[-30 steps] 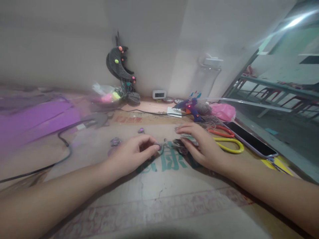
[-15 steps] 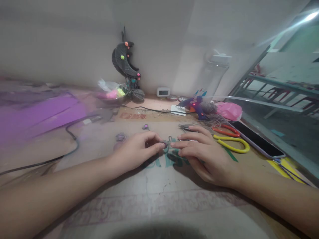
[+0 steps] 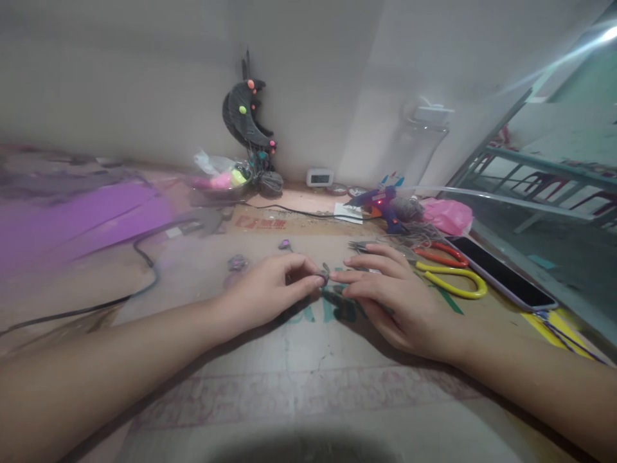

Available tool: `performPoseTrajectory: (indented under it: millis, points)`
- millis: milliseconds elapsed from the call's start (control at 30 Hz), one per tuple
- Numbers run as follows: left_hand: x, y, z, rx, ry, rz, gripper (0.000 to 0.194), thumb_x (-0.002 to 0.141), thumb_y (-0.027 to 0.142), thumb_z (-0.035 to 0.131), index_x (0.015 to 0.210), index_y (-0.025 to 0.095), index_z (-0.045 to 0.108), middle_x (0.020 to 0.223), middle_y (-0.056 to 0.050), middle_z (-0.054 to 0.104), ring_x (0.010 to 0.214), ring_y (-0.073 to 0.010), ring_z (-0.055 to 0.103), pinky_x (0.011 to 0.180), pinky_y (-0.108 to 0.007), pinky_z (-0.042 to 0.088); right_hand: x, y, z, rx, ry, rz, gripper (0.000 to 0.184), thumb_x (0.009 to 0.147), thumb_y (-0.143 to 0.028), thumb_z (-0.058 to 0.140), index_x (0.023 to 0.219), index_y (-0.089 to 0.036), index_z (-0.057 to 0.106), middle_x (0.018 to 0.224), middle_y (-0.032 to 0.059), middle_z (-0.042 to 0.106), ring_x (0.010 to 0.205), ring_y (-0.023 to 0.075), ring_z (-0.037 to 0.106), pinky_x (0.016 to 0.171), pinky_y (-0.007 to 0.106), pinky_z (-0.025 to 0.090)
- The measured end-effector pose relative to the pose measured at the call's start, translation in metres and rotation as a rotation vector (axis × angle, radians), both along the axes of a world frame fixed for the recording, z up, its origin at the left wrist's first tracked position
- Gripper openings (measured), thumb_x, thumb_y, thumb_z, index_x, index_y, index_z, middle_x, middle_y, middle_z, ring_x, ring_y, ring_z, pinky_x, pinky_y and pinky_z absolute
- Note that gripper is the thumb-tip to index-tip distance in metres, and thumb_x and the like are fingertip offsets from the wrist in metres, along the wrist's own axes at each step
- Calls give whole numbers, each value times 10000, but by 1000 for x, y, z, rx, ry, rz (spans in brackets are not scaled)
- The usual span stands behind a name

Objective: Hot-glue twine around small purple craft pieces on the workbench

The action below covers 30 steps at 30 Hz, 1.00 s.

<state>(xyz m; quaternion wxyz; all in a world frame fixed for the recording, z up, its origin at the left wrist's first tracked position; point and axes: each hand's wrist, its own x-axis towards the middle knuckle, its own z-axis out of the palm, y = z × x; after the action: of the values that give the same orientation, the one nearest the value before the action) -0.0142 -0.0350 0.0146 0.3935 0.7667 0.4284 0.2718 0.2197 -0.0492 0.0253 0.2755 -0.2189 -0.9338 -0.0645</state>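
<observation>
My left hand [image 3: 284, 283] is closed in a pinch, thumb and forefinger on a small looped piece of grey yarn [image 3: 326, 272]. From the other side, my right hand [image 3: 395, 292] reaches toward it with fingers spread; the forefinger tip is at the yarn piece, though I cannot tell whether it presses on it. Dark metal tips of a tool [image 3: 357, 246] show just beyond the right fingers. Past my left hand lie a small grey piece with a purple centre [image 3: 285, 244] and a grey-purple yarn cluster [image 3: 238, 262].
Red-handled [image 3: 441, 254] and yellow-handled tools [image 3: 457, 280] lie right of my right hand, beside a phone [image 3: 501, 273]. Behind are a blue glue gun [image 3: 383, 206], grey yarn [image 3: 407, 209] and a pink bag [image 3: 448, 217]. A wrapped crescent [image 3: 245, 116] leans against the wall. A black cable [image 3: 154, 273] crosses the left.
The yarn loop stands lower and more folded between my fingertips than before. Both hands keep nearly the same place. The whole view has shifted slightly.
</observation>
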Motion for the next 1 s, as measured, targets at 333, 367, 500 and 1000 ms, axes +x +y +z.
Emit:
performPoseTrajectory:
  millis: [333,367,500,1000]
  points:
    - [-1,0,0,19,13,-19,218,876,368,528,891,200,666,833,-13,707,740,-150,612,657,-248,456,0,0,1,-169,32,66,252,831,-56,516,1040,-185,573,1136,69,677,1149,209,529,1066,463,348]
    - [-1,0,0,26,12,-27,213,876,359,530,894,202,671,840,-13,709,753,-153,615,672,-252,460,-1,-1,2,-212,63,79,251,838,-58,509,1044,-188,571,1114,67,680,1134,206,536,1049,452,371]
    - [-1,0,1,37,9,-45,205,874,344,539,900,209,692,846,-10,713,774,-154,621,710,-256,466,-4,-2,6,-358,167,99,226,875,-95,494,1067,-188,567,1047,78,674,1079,200,570,958,404,452]
    - [-1,1,0,-34,6,-21,246,839,405,577,928,211,701,872,-16,724,788,-170,639,700,-269,473,-6,-3,7,-396,178,113,241,870,-110,491,1079,-209,557,1069,80,674,1053,208,588,926,422,467]
